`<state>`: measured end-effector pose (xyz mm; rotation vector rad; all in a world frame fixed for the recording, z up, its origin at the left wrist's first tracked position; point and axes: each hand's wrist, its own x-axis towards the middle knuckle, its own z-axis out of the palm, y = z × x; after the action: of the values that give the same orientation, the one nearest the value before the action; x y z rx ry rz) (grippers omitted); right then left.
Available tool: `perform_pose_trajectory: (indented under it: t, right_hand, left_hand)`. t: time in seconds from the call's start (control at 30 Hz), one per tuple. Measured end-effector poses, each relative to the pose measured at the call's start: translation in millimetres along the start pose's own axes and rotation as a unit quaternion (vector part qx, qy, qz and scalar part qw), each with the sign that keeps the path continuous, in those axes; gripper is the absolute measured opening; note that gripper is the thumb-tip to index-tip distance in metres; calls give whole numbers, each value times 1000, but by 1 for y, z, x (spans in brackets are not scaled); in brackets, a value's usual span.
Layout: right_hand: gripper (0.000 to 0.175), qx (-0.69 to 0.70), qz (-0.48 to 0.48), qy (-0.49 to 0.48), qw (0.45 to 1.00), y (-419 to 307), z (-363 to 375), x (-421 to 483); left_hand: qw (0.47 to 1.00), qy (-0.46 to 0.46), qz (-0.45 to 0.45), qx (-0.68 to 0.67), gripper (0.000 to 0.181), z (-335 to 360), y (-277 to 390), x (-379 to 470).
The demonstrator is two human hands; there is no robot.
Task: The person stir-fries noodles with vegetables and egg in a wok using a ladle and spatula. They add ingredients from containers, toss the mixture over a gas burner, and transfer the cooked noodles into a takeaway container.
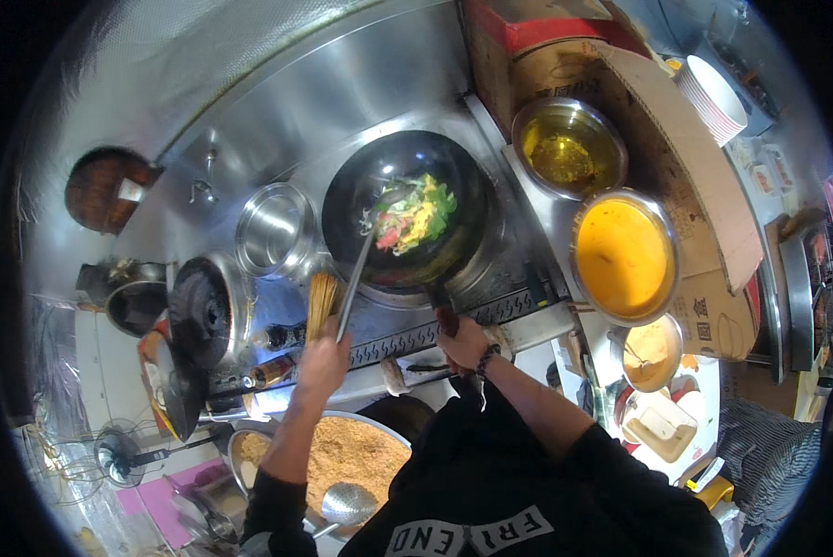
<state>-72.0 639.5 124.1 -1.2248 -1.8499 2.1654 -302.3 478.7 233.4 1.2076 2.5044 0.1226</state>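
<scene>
A black wok [472, 230] sits on the stove, with greens, yellow egg-like pieces, pink pieces and pale strips [416, 212] in its middle. My right hand [466, 344] is closed around the wok's dark reddish handle [446, 317]. In my left hand [326, 351] is the metal shaft of a long cooking utensil [357, 278]; its head is among the food and partly hidden. A bamboo wok brush [322, 303] stands just beyond my left hand, bristles up. Left of the wok is a round steel pot [273, 230].
To the right are a steel bowl of oil [569, 157], a bowl of orange liquid [625, 257] and cardboard boxes [688, 139]. A pan of reddish-brown crumbly food [360, 456] with a perforated ladle [349, 503] lies near my body. Bottles [270, 372] stand left. A person's striped sleeve [771, 452] is lower right.
</scene>
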Motion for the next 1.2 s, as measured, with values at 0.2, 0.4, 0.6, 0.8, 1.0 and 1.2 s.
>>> perform_pose_trajectory:
  t: [0.2,0.4,0.6,0.8,1.0,1.2]
  right_hand:
    - [40,-240,-160,173,942,48,14,-5]
    - [53,-156,-25,85,984,43,17,-9]
    - [54,-93,-16,35,995,38,11,-13]
    - [55,-118,-27,31,992,82,15,9]
    - [53,-60,-16,4,998,70,7,2]
    - [44,-27,0,-5,1000,38,5,-13]
  left_hand:
    - [989,-83,15,121,45,-39,12,-9]
    - [996,-51,25,62,39,15,40,43]
    - [995,-48,87,26,39,-30,29,-6]
    - [996,-53,-47,-51,41,13,40,52]
    - [996,-44,77,-9,42,-7,45,-2]
    - [981,-53,-100,-155,42,-24,41,27]
